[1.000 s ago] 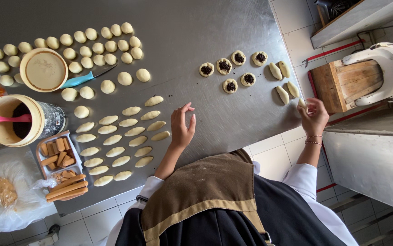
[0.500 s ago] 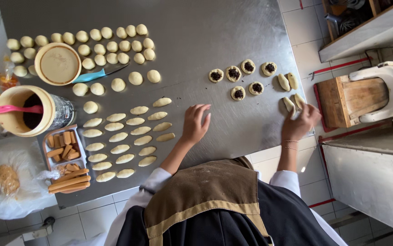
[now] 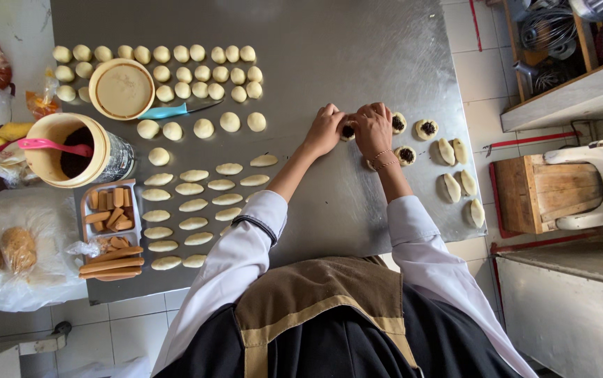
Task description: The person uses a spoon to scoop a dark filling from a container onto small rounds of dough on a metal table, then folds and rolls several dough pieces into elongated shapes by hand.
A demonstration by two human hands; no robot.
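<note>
Presently, at the steel worktable [image 3: 329,42], your left hand [image 3: 324,130] and right hand [image 3: 373,129] met fingertip to fingertip over one small round of pale dough with a dark filling [image 3: 348,131], pinching it between them; whether the fingers were fully closed on it could not be told, since the piece was mostly hidden.

Items catalogued relative to that piece:
- To its right, just beside: further open dough rounds with dark centres [image 3: 426,128], then folded pale pieces [image 3: 455,185] near the table edge.
- To its left, well apart: rows of plain dough balls [image 3: 175,73], flattened ovals [image 3: 189,206], a tub of dark filling with a pink spoon [image 3: 71,148].

Risks, as judged: an uneven pinch could have squeezed filling out through the seam; your right wrist, lying over a neighbouring filled round, could have smeared it; folded pieces nearest the edge could have been nudged off.
</note>
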